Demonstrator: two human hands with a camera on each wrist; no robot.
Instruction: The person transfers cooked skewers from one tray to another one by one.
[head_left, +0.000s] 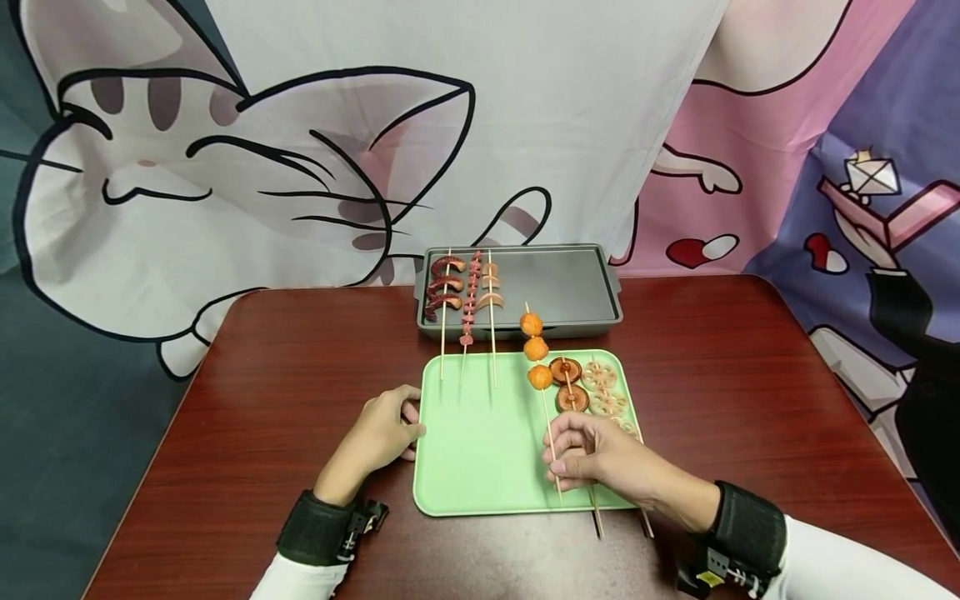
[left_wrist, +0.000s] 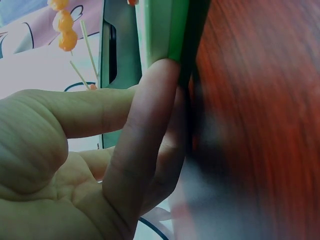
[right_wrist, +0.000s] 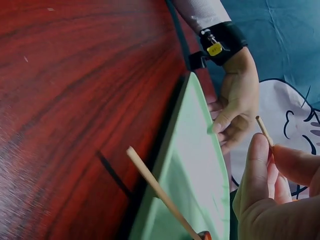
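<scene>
Head view: you get bright, even overhead light and sharp focus throughout. Soft sheen lies on the red-brown table [head_left: 712, 375]; shadows beneath the green tray [head_left: 480, 467] and both hands stay faint and short. Straight lines bow slightly toward the frame edges.

Left wrist view: you see overexposed background at upper left, the near fingers [left_wrist: 145, 130] soft, the table smeared with blur at lower right.

Right wrist view: wood grain is crisp at top, softening toward the lower left. The close fingers [right_wrist: 260, 180] are out of focus.
</scene>
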